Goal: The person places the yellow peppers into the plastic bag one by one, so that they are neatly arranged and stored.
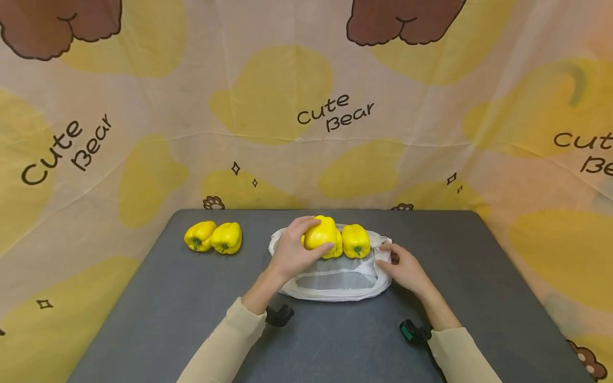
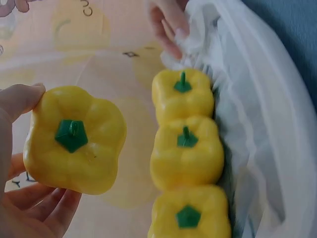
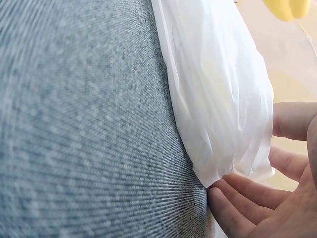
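A yellow bell pepper [image 2: 99,148] with a green stem is gripped between the thumb and fingers of my left hand [image 1: 293,252]. The hand holds it above the left part of a white plastic bag [image 1: 335,294], whose mouth is spread wide on the table. Three more yellow peppers [image 2: 188,153] stand in a row in the bag, stems showing in the left wrist view; in the head view the held one partly hides them. At the bag's right edge, my right hand [image 1: 404,268] holds the rim [image 3: 223,124] between thumb and fingers.
Two yellow peppers [image 1: 227,238] lie side by side on the dark grey table [image 1: 206,298], left of the bag. Behind the table hangs a patterned cloth [image 1: 278,96] with bear prints. Both wrists carry black camera mounts [image 1: 415,332].
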Demonstrator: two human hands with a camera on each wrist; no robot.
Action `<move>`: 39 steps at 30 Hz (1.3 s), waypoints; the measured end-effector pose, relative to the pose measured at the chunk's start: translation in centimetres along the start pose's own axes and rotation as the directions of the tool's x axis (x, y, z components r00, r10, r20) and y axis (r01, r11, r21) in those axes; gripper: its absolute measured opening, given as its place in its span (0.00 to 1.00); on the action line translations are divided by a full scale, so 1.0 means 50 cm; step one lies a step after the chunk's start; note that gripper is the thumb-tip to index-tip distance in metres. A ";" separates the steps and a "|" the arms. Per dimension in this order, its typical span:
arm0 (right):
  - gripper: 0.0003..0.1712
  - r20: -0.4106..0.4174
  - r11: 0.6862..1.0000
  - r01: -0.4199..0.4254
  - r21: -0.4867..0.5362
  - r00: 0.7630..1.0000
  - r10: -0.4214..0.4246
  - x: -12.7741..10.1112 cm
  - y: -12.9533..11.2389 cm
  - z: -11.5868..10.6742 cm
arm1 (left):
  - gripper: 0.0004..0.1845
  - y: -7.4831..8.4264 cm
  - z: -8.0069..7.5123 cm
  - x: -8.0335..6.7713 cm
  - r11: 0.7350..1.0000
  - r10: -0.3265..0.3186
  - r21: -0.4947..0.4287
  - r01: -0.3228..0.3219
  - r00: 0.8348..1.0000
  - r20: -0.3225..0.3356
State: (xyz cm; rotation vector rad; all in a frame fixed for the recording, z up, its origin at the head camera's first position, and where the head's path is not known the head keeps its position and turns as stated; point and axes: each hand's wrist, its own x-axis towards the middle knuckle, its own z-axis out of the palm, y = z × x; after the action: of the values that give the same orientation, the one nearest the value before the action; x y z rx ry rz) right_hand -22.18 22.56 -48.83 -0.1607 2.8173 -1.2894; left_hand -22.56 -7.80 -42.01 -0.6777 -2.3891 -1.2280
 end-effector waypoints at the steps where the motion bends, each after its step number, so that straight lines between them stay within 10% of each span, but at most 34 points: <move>1: 0.28 -0.001 1.000 0.001 0.000 1.000 -0.001 0.000 0.000 0.000 | 0.29 0.002 0.006 -0.001 1.000 0.000 0.001 0.000 1.000 -0.001; 39: 0.30 0.006 1.000 0.007 -0.003 1.000 -0.007 0.001 -0.001 0.002 | 0.30 0.022 0.155 -0.057 0.991 -0.129 0.044 0.122 0.962 0.239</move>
State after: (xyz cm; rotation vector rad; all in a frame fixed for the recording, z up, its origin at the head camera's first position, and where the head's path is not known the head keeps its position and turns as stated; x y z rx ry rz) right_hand -22.20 22.46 -48.85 -0.1736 2.8163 -1.2844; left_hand -20.41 -1.54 -47.03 -0.7118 -2.6816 -1.2191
